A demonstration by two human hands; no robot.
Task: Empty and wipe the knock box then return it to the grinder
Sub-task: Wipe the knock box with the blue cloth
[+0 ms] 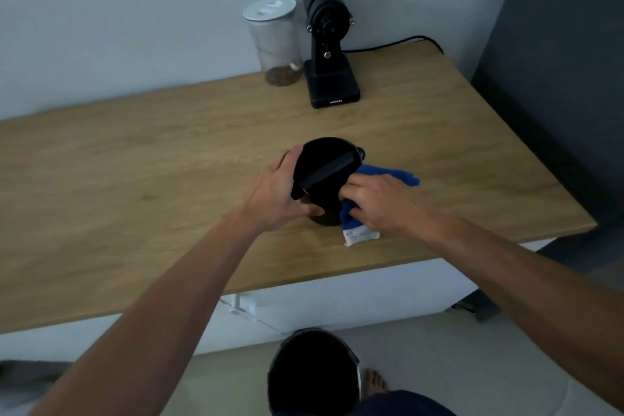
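Observation:
The black round knock box (322,159) with a bar across its top stands on the wooden counter (135,179), tilted a little toward me. My left hand (275,192) grips its left side. My right hand (381,204) presses a blue cloth (388,176) with a white label against the box's right side. The black grinder (329,44) stands at the back of the counter, apart from the box.
A clear jar (275,40) with a white lid and some brown contents stands left of the grinder. The grinder's black cable (398,42) runs right along the wall. A dark open bin (312,371) sits on the floor below the counter edge, by my bare foot (374,382).

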